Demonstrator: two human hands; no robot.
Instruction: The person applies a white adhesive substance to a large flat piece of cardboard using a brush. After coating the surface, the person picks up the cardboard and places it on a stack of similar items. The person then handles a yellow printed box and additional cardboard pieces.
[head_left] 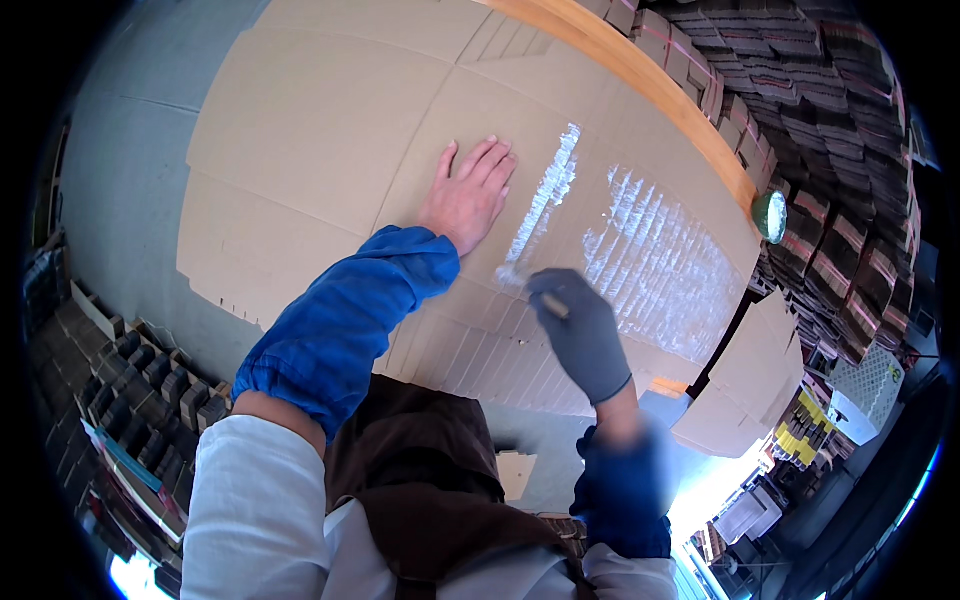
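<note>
Surface: 1 flat cardboard sheet w/ 1 white strip, long axis running away & slightly R. L hand: bare, palm-down, fingers slightly spread, L of strip. R hand: gloved, just beside strip's near end, fingers closed round 1 brush (prob.; blurred), head at that end.

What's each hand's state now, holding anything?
Left hand: open, bare, palm down on the cardboard.
Right hand: closed, gloved, holding a handled tool; tip blurred.
</note>
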